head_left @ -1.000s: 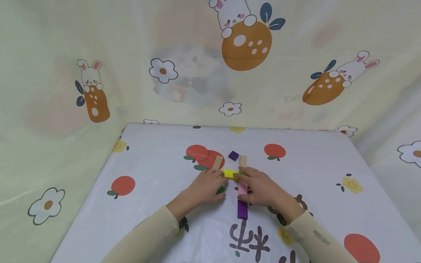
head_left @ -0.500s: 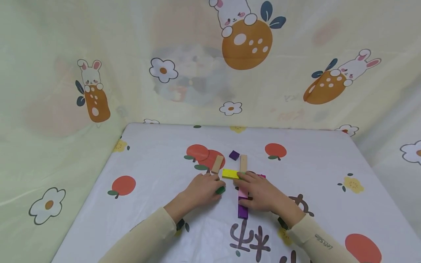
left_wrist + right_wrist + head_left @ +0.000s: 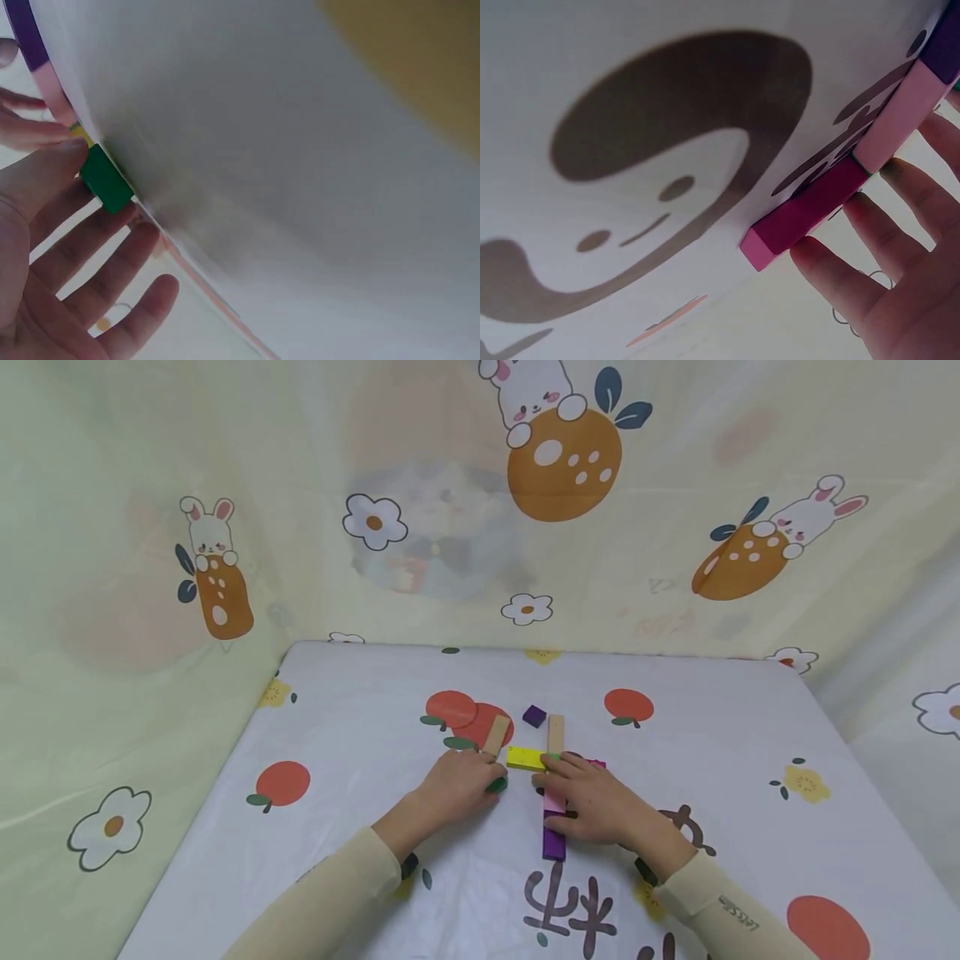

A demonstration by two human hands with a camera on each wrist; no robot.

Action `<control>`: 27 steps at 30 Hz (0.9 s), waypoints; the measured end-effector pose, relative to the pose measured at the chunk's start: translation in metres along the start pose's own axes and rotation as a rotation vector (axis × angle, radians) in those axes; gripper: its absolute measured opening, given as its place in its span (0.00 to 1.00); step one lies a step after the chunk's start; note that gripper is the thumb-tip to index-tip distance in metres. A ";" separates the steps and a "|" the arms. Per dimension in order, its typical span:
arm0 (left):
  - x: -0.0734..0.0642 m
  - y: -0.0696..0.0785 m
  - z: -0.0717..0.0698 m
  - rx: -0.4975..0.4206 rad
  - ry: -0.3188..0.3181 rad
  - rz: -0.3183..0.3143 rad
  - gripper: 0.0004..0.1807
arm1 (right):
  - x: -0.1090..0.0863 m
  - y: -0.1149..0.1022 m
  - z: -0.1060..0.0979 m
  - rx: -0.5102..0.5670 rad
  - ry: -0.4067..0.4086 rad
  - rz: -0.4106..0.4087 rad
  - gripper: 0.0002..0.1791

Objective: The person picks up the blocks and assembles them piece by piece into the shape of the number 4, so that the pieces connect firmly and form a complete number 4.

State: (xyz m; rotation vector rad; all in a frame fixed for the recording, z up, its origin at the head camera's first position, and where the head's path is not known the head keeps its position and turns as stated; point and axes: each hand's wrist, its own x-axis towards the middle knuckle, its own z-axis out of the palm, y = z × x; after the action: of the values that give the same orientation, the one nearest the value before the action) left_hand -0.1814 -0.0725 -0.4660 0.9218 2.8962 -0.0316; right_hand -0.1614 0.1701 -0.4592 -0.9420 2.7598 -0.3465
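Note:
My left hand pinches a green block between thumb and fingers, left of the laid-out row. Spread over that row, my right hand has fingertips touching a magenta block and lies beside a pink block. A purple block ends the row at the near side. To the left, a yellow block lies crosswise, and a wooden block points away at the far end. The middle where these blocks meet is partly hidden by my right fingers.
Another wooden block lies tilted just beyond my left hand. A small purple block sits apart at the back. The white printed tablecloth meets a patterned curtain behind.
My left hand has drawn back from the yellow block, leftward and nearer, and the green block in it has shifted slightly. My right hand slid a little nearer, uncovering the magenta block's end.

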 end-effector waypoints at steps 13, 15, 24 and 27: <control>0.009 -0.014 -0.006 -0.064 -0.004 -0.032 0.16 | -0.002 -0.001 -0.001 -0.002 0.018 -0.016 0.30; 0.011 -0.015 -0.007 -0.072 -0.009 -0.040 0.16 | -0.002 0.000 0.000 0.001 0.016 -0.016 0.30; 0.024 -0.019 -0.005 -0.056 0.030 -0.047 0.14 | -0.002 0.001 0.002 0.002 0.011 -0.012 0.30; 0.027 -0.020 -0.004 -0.070 0.033 -0.058 0.14 | -0.002 0.001 0.003 0.001 0.009 -0.009 0.30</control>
State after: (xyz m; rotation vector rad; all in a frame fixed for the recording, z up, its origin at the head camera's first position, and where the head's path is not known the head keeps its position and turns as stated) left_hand -0.2154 -0.0729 -0.4655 0.8344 2.9330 0.0815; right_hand -0.1597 0.1721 -0.4619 -0.9559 2.7639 -0.3542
